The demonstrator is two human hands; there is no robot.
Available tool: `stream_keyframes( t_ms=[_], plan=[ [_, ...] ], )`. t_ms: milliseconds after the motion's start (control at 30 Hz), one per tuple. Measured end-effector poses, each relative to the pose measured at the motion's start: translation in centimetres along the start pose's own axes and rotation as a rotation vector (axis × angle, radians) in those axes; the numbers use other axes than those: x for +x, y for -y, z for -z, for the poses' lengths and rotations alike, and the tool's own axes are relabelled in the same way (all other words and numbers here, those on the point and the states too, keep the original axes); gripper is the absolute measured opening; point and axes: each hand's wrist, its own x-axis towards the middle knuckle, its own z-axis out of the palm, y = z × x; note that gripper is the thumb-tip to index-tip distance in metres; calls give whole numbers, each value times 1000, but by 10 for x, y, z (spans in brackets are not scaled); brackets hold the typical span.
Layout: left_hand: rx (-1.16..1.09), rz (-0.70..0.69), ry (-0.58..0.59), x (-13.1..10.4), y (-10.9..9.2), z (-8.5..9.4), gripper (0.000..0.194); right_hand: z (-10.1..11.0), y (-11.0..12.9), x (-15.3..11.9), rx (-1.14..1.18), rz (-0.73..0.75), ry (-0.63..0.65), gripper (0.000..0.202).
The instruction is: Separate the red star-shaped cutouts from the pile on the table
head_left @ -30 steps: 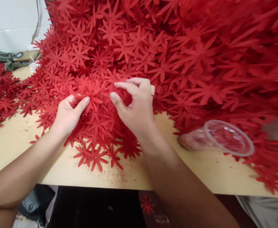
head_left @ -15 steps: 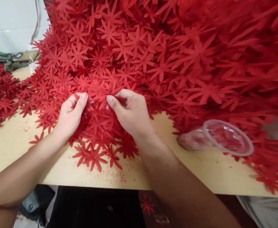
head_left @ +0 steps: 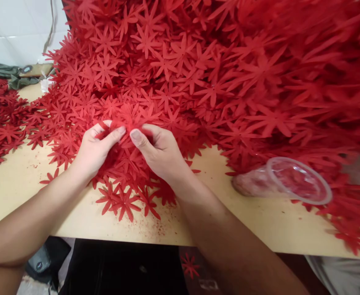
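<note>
My left hand (head_left: 98, 141) and my right hand (head_left: 157, 149) meet over the front of a large heap of red star-shaped flower cutouts (head_left: 167, 61). Between the thumbs and fingers of both hands is a red flower cutout (head_left: 131, 123), blurred where its petals merge with the heap behind. Each hand is closed in a pinch, the two thumb tips almost touching. Whether the hands hold one layer or several cannot be made out. Below the wrists, a few loose red cutouts (head_left: 126, 203) lie flat on the pale table (head_left: 75, 217).
A clear plastic cup (head_left: 275, 180) lies on its side at the right, against more red cutouts. A smaller red pile (head_left: 1, 131) and green cloth (head_left: 4, 73) are at the left. The table's front edge runs below my forearms. One red cutout (head_left: 190, 265) is below it.
My hands have come together, the right one moving left and the left thumb moving right, so the thumbs are now nearly touching at the cutout. The view has shifted slightly.
</note>
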Motion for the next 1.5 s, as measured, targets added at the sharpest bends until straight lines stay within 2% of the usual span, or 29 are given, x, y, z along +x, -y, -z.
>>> stream_keyframes(
  t_ms=[100,233,300,367,433,567,700,800,1000,1133,1333,1500],
  plan=[
    [-27,-30,-56,5,0,6,19,9,-3,2,-77,12,-45,40],
    [-31,-45,-82,7,3,9,20,27,-7,6,-319,118,-319,25],
    [-10,-69,-57,4,2,7,20,29,-5,6,-431,180,-379,25],
    [40,-92,-16,0,1,3,19,25,1,4,-452,204,-346,24],
    [84,-111,20,-4,1,0,19,16,4,1,-364,188,-254,24],
    [93,-164,30,-6,3,-3,22,2,-2,-1,-160,61,-91,21],
    [98,-186,18,-4,7,-1,23,6,-8,1,-104,10,-179,21],
    [79,-209,-4,-3,4,1,24,10,-5,1,-133,14,-232,35],
    [65,-82,130,-7,-6,-4,37,5,-1,-1,-143,33,-67,54],
    [40,-34,109,-9,-6,-7,31,1,0,-2,-98,35,-3,57],
    [-76,-32,-26,-2,-2,-1,25,13,-1,2,-224,99,-90,53],
    [-103,-20,-99,3,1,3,29,32,-14,7,-527,181,-372,39]
  ],
)
